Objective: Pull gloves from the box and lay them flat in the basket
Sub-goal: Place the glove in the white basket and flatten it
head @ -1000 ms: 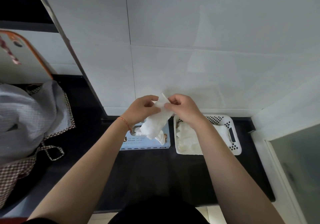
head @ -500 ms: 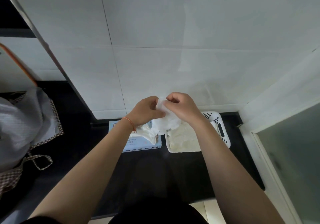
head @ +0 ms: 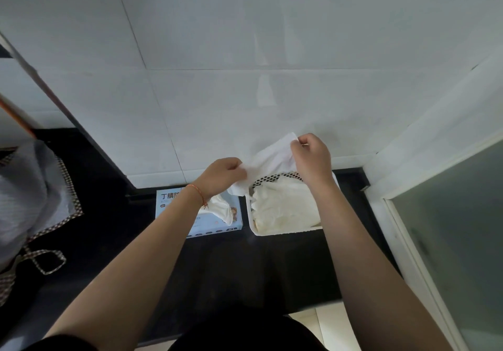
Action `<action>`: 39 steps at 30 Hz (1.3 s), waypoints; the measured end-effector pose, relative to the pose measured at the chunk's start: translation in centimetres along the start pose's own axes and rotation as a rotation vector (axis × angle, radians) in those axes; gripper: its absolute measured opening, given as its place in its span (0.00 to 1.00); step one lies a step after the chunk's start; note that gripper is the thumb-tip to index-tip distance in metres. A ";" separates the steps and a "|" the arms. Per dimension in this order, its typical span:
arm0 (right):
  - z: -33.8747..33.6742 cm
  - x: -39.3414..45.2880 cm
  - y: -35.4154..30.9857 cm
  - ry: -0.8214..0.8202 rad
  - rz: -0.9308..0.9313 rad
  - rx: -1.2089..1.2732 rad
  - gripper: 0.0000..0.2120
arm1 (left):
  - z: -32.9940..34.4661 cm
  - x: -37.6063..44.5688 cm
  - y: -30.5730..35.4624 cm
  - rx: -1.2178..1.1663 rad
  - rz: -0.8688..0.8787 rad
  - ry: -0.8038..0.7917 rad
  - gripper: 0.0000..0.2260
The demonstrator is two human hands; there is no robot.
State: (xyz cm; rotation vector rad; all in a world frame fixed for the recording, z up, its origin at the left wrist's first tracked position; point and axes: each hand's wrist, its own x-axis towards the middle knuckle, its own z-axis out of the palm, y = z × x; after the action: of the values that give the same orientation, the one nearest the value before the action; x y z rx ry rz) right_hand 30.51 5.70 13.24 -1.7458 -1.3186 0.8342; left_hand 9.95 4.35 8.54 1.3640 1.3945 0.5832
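Observation:
A white glove (head: 272, 157) is stretched in the air between both hands, above the far end of the white perforated basket (head: 285, 232). My left hand (head: 221, 174) pinches its lower end and my right hand (head: 311, 157) pinches its upper end near the wall. Several white gloves (head: 283, 206) lie in the basket. The blue glove box (head: 215, 227) sits on the black counter left of the basket, with another glove (head: 221, 209) sticking out of its opening. My left forearm covers part of the box.
A white tiled wall (head: 245, 65) rises directly behind box and basket. A grey cloth with checked trim (head: 32, 201) lies on the counter at the far left. A frosted glass panel (head: 462, 228) and white frame stand at the right. Dark countertop (head: 245, 266) lies in front.
The glove was bunched between the two hands over the box. My right hand has moved right and up, spreading the glove out over the basket.

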 end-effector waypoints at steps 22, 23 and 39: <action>-4.8 4.6 16.6 -0.268 0.281 -0.321 0.10 | 10.4 9.6 -2.7 0.661 -0.088 -0.054 0.14; -5.1 4.8 17.0 -0.259 0.275 -0.334 0.08 | 10.8 9.9 -2.6 0.687 -0.089 -0.040 0.14; -4.8 6.3 19.8 -0.247 0.186 -0.517 0.05 | 17.1 7.2 -2.3 1.082 -0.088 -0.187 0.42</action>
State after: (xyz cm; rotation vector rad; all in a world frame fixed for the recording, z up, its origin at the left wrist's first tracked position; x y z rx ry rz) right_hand 45.19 7.68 -2.09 -2.2493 -1.6619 0.8861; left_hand 25.64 5.11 -1.55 2.0863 1.6609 -0.4560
